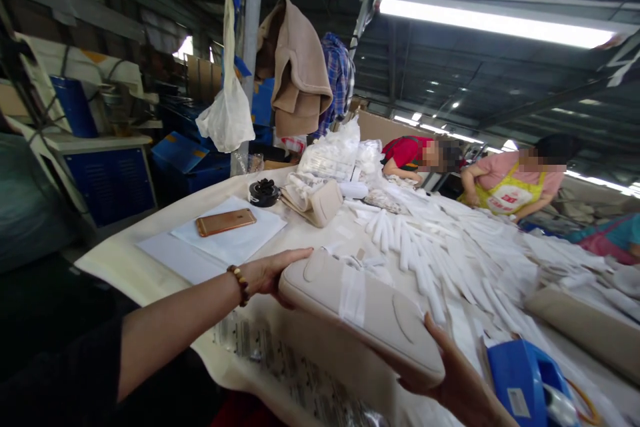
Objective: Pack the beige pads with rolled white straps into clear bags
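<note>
A beige, smooth-faced bag with rounded corners and curved seams is held up above the near edge of the table. Around its middle runs a white wrapping band. My left hand, with a beaded bracelet at the wrist, is closed on the bag's left end. The opposite end is gripped by my right hand, thumb on the edge and fingers underneath, partly hidden. Below the bag lies clear printed plastic packaging. A similar beige bag sits farther back on the table.
A phone lies on white sheets at left, near a black round container. White rolled strips cover the right side. A blue tool-like object stands near right. Two co-workers lean over the far side.
</note>
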Available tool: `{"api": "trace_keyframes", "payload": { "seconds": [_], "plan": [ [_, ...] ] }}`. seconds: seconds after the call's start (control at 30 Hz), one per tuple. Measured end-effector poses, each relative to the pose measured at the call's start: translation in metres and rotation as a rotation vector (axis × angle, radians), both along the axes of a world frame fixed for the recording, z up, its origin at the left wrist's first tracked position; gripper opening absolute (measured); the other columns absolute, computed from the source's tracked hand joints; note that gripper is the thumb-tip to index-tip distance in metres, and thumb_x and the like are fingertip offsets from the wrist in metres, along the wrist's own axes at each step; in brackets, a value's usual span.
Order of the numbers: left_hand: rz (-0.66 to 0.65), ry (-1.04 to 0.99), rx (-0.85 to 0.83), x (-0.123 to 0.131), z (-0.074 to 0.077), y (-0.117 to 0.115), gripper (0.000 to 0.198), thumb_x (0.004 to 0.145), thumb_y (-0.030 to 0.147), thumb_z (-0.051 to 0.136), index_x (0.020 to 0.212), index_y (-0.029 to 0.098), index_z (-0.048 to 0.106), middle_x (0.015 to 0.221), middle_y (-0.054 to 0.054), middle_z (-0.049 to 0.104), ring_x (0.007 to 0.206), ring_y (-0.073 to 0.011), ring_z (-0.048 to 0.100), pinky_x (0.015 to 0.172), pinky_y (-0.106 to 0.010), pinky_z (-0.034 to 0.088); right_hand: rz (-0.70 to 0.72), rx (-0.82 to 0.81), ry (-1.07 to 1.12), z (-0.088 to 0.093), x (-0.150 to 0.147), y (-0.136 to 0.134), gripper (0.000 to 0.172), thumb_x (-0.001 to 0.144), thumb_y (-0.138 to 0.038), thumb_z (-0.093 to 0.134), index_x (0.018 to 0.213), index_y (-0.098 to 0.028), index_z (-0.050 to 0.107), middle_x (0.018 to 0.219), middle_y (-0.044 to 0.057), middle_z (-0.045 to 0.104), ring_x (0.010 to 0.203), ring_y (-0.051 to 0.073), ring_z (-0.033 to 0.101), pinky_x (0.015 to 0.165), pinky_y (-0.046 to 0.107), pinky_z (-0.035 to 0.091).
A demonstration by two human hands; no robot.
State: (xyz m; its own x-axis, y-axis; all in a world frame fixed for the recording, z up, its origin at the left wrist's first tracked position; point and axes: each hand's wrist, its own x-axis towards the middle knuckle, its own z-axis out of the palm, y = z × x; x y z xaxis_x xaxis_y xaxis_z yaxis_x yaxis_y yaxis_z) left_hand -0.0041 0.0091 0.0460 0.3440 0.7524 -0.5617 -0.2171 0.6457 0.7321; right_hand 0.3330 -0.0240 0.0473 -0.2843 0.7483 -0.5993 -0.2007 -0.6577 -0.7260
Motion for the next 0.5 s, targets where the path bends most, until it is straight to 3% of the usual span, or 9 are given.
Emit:
{"api": "trace_keyframes", "payload": {
  "seconds": [0.13,0.3,0.5],
  "plan": [
    [0.074,-0.064,0.002,0.003,-0.018,-0.015,0.049,0.061,0.049,0.075,0.095,0.016,0.063,0.082,-0.005,0.071,0.077,-0.0201,0.065,0.071,-0.027,0.053,-0.102,0.022,0.058,-0.016,-0.015,-0.016,0.046,0.073,-0.048,0.071,0.105,-0.016,0.065,0.070,0.005,0.072,0.056,0.017,0.065,0.048,0.024,0.047],
    [0.083,-0.126,-0.078,0.004,-0.031,-0.025,0.052,0.060,0.043,0.077,0.100,0.012,0.064,0.083,-0.008,0.072,0.072,-0.0221,0.066,0.067,-0.031,0.055,-0.262,-0.046,0.124,-0.028,-0.022,-0.023,0.043,0.069,-0.034,0.074,0.106,-0.014,0.065,0.076,0.006,0.075,0.074,0.023,0.070,0.069,0.031,0.054],
    [0.115,-0.158,-0.160,0.007,-0.040,-0.024,0.044,0.064,0.037,0.075,0.096,0.010,0.063,0.078,-0.009,0.071,0.066,-0.0225,0.067,0.066,-0.034,0.057,-0.341,-0.091,0.130,-0.039,-0.033,-0.021,0.052,0.064,-0.027,0.073,0.111,-0.009,0.062,0.076,0.008,0.075,0.078,0.026,0.071,0.075,0.035,0.055]
  ]
}}
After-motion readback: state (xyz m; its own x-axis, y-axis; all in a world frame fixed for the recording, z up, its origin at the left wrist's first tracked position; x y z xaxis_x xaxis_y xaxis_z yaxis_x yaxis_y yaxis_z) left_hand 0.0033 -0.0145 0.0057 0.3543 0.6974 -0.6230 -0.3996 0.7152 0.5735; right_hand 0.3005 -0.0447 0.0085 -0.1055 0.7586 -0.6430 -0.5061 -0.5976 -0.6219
